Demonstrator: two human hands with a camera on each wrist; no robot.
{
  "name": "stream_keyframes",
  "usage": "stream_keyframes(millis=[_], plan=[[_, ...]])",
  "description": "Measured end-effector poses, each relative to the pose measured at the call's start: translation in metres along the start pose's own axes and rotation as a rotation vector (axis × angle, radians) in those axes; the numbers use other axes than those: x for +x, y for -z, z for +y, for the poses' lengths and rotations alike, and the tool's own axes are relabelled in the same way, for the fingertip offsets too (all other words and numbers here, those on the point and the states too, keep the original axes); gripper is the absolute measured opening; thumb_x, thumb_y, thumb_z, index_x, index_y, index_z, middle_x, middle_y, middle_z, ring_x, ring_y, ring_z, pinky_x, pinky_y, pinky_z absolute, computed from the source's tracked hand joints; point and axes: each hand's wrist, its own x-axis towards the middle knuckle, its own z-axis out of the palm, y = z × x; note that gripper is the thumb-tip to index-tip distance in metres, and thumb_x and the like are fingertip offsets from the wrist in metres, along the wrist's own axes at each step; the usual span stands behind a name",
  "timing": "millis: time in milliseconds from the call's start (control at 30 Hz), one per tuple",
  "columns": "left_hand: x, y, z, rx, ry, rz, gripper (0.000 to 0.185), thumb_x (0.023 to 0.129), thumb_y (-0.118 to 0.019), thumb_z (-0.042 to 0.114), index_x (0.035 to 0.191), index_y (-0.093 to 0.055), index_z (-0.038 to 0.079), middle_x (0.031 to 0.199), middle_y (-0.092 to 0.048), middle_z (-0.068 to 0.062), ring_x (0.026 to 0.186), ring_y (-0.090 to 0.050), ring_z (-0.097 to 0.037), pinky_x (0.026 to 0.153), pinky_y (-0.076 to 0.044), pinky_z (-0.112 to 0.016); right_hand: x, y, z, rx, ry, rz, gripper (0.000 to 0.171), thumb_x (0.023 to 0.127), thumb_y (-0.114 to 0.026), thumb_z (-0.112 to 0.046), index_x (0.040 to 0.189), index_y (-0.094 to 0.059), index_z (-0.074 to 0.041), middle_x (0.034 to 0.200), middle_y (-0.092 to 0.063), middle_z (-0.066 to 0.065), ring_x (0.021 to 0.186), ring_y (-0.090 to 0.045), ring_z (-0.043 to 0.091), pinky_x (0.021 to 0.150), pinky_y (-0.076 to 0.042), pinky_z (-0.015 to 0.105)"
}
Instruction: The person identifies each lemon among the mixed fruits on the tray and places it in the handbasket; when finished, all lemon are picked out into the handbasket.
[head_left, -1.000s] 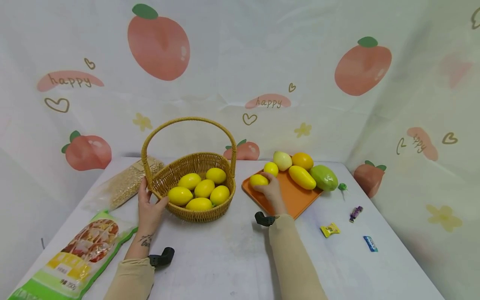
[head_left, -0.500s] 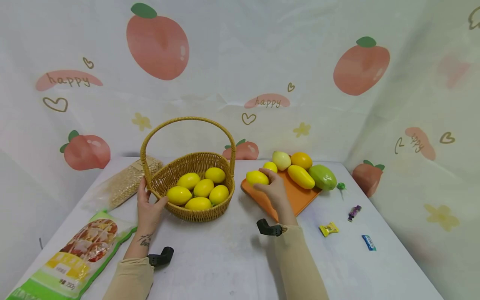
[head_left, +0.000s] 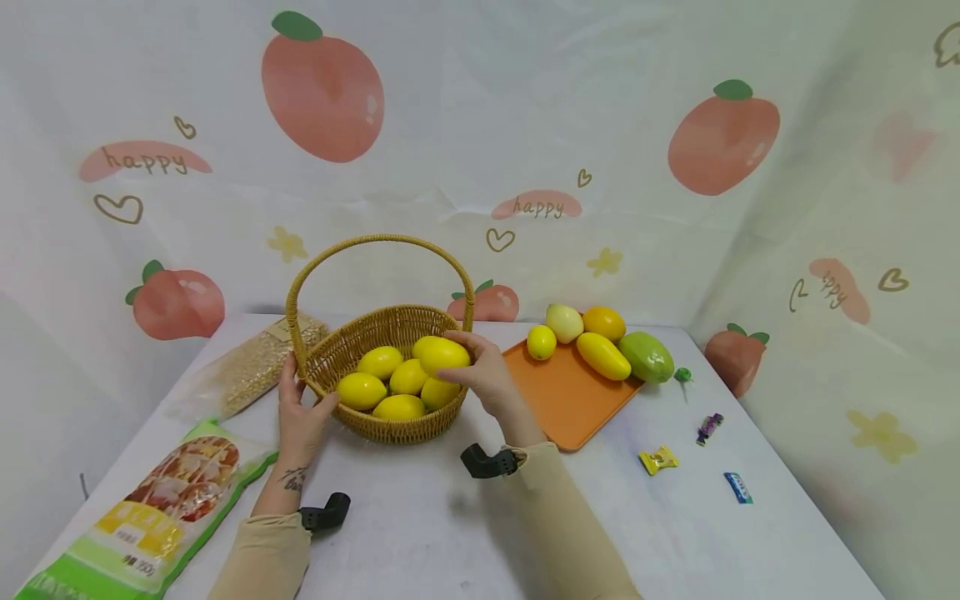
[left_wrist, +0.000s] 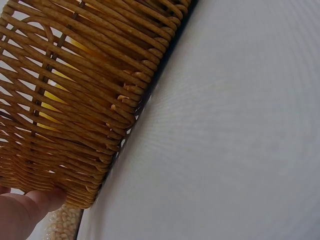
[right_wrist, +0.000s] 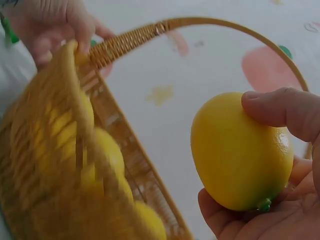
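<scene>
Between the thumb and fingers of my right hand (head_left: 487, 375) is a lemon (head_left: 444, 357), held over the right side of a wicker basket (head_left: 397, 429). A small green stem tip shows on this lemon (right_wrist: 242, 152) in the right wrist view. Several more lemons (head_left: 379, 362) lie inside the basket, some partly covered by the held one. My left hand (head_left: 302, 425) grips the basket's left end near the handle base. In the left wrist view its thumb (left_wrist: 47, 200) presses on the woven wall, while the other fingers are mostly hidden.
An orange tray (head_left: 558, 400) at the right bears a lemon (head_left: 541, 342) and other fruit, including a green papaya (head_left: 647, 357). Several candies, one in a yellow wrapper (head_left: 659, 460), lie at far right. Left are a grain bag (head_left: 262, 367) and a green food bag (head_left: 161, 508).
My right hand has lifted the lemon off the tray's left corner and carried it left to above the basket. The left hand stays at the basket's end.
</scene>
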Motion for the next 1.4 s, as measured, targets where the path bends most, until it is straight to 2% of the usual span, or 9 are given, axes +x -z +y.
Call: stream_keyframes(millis=[167,300,467,600,700,933,1100,1267,1400], plan=[[-0.001,0.0,0.0,0.001,0.0,0.004,0.088,0.081,-0.055,-0.008,0.15,-0.006,0.016,0.154,-0.005,-0.006,0.139,-0.01,-0.033,0.106,-0.029,-0.057,0.023,-0.027,-0.009,0.003,0.012,-0.047,0.058,0.075,-0.068,0.005,0.13,-0.052,-0.006,0.129,-0.052,0.011,0.103,-0.054,0.02,0.087,-0.051,0.03],[-0.001,-0.001,-0.001,0.014,-0.004,0.01,0.088,0.081,-0.055,-0.008,0.15,-0.006,0.015,0.154,-0.006,-0.008,0.139,-0.011,-0.034,0.106,-0.028,-0.057,0.046,-0.04,-0.011,-0.015,0.008,-0.052,0.057,0.077,-0.068,0.002,0.131,-0.051,-0.009,0.13,-0.052,0.008,0.105,-0.055,0.02,0.087,-0.051,0.029],[-0.003,-0.004,-0.003,0.02,-0.022,0.01,0.087,0.08,-0.054,-0.008,0.15,-0.008,0.012,0.154,-0.007,-0.01,0.138,-0.013,-0.035,0.106,-0.027,-0.057,0.068,-0.043,-0.006,-0.079,-0.04,0.008,0.057,0.078,-0.069,-0.004,0.132,-0.051,-0.013,0.132,-0.051,0.004,0.108,-0.054,0.019,0.091,-0.048,0.029],[-0.003,-0.006,-0.004,0.014,-0.025,0.004,0.087,0.08,-0.054,-0.009,0.15,-0.008,0.013,0.153,-0.007,-0.01,0.138,-0.013,-0.035,0.106,-0.027,-0.057,0.081,-0.04,0.0,-0.06,-0.059,0.034,0.057,0.079,-0.068,-0.003,0.132,-0.051,-0.014,0.136,-0.05,0.005,0.121,-0.049,0.022,0.098,-0.044,0.034],[-0.003,-0.006,-0.004,0.016,-0.023,0.005,0.087,0.08,-0.054,-0.009,0.15,-0.008,0.014,0.154,-0.007,-0.009,0.138,-0.013,-0.035,0.106,-0.028,-0.057,0.083,-0.038,0.001,-0.053,-0.035,0.034,0.057,0.08,-0.067,-0.002,0.133,-0.05,-0.013,0.139,-0.047,0.007,0.129,-0.041,0.021,0.104,-0.039,0.036],[-0.001,-0.003,-0.002,0.014,-0.01,0.01,0.088,0.08,-0.054,-0.009,0.15,-0.006,0.014,0.154,-0.006,-0.008,0.139,-0.012,-0.035,0.106,-0.028,-0.057,0.062,-0.035,-0.007,-0.045,0.057,0.0,0.054,0.08,-0.066,-0.001,0.131,-0.05,-0.009,0.136,-0.049,0.01,0.128,-0.043,0.023,0.104,-0.04,0.036],[0.0,-0.002,-0.001,0.012,-0.016,0.023,0.088,0.08,-0.054,-0.009,0.15,-0.007,0.016,0.154,-0.006,-0.008,0.139,-0.012,-0.035,0.106,-0.028,-0.057,0.036,-0.022,-0.006,0.015,0.121,-0.001,0.05,0.078,-0.067,0.003,0.126,-0.054,-0.003,0.129,-0.055,0.013,0.122,-0.048,0.028,0.104,-0.039,0.039],[0.0,-0.001,-0.002,0.017,-0.003,0.027,0.088,0.08,-0.053,-0.009,0.15,-0.007,0.018,0.153,-0.008,-0.007,0.139,-0.013,-0.033,0.106,-0.029,-0.056,0.009,0.009,0.003,0.089,0.155,0.099,0.048,0.075,-0.066,0.01,0.121,-0.055,0.004,0.123,-0.056,0.023,0.117,-0.051,0.035,0.103,-0.041,0.043],[0.0,-0.001,-0.003,0.023,-0.008,0.022,0.088,0.08,-0.053,-0.009,0.15,-0.008,0.018,0.153,-0.008,-0.007,0.139,-0.013,-0.033,0.106,-0.029,-0.056,-0.005,0.037,0.012,0.12,0.163,0.229,0.047,0.073,-0.065,0.012,0.119,-0.054,0.007,0.115,-0.061,0.017,0.11,-0.055,0.027,0.103,-0.04,0.043]])
